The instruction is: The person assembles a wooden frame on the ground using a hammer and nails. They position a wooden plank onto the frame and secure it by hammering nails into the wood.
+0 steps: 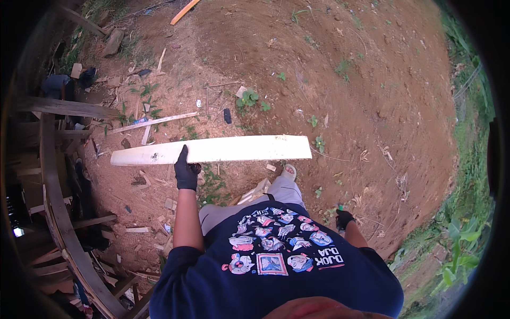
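The black-gloved left hand (186, 174) is clamped on the near edge of a long, flat, pale wooden board (244, 149), one digit laid over the upper face. The board spans crosswise ahead of the legs, over bare reddish-brown soil (366, 101). The grip sits left of mid-length, presumably to keep the load near balance one-handed. The black-gloved right hand (345, 219) is at the side, well apart from the board; whether it grasps anything cannot be told. Board condition: near-white face, dark blotch left of the grip, specks near the right end.
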`<state>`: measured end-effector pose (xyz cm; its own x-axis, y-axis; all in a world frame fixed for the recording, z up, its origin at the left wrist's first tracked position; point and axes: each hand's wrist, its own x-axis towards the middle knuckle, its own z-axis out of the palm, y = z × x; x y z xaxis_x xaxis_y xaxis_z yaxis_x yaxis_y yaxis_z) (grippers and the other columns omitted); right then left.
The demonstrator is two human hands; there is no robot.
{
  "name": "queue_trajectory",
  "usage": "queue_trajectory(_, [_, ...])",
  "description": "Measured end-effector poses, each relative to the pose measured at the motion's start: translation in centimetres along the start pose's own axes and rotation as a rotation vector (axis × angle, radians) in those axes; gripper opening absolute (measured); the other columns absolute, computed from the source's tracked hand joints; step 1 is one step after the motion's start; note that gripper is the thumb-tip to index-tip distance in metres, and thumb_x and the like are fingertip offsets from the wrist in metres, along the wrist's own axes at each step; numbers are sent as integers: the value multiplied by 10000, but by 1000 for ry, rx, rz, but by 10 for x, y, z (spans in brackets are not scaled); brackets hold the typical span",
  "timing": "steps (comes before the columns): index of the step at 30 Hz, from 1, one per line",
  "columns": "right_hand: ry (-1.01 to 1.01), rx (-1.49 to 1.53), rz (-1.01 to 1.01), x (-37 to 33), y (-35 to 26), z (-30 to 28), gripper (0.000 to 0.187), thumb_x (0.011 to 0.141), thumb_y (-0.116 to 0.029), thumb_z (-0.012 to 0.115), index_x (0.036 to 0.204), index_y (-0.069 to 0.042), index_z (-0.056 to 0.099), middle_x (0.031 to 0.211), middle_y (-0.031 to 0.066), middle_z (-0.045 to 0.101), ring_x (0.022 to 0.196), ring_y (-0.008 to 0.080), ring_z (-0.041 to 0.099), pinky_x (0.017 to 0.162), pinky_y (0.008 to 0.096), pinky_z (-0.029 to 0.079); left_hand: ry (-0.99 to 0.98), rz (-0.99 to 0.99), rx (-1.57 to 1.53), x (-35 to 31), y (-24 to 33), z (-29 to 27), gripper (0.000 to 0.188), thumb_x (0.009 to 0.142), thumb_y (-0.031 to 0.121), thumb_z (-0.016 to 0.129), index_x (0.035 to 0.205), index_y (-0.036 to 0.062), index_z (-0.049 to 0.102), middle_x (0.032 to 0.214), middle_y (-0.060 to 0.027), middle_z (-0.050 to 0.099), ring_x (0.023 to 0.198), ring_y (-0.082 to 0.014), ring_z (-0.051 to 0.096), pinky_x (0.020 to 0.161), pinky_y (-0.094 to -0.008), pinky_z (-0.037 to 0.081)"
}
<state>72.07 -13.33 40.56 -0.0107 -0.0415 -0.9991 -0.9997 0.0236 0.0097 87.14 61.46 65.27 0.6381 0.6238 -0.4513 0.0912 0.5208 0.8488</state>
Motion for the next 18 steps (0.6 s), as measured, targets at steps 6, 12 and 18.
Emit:
queue_trajectory(6, [182,-9,-397,-47,-237,47,359,1007,-429,702,866,-131,563,603,47,533,452,221,512,428,411,424,-62,-14,83,20,32,61,384,1011,308,739,1278,33,714,1184,-74,754,1048,-199,735,894,-365,589])
queue_trajectory(12, [221,-281,-660,-99,-339,165,409,995,-501,690,962,-100,619,661,34,581,516,187,592,465,367,485,-102,-72,156,79,52,86,358,1006,288,753,1254,33,709,1131,-79,764,989,-209,755,836,-355,610])
queue_trajectory(18, [172,-342,-414,-122,-234,236,416,1004,-472,677,980,-57,701,674,75,632,544,218,631,521,423,528,-100,-169,348,205,25,103,300,981,350,780,1134,94,747,919,0,728,672,-122,633,557,-284,447])
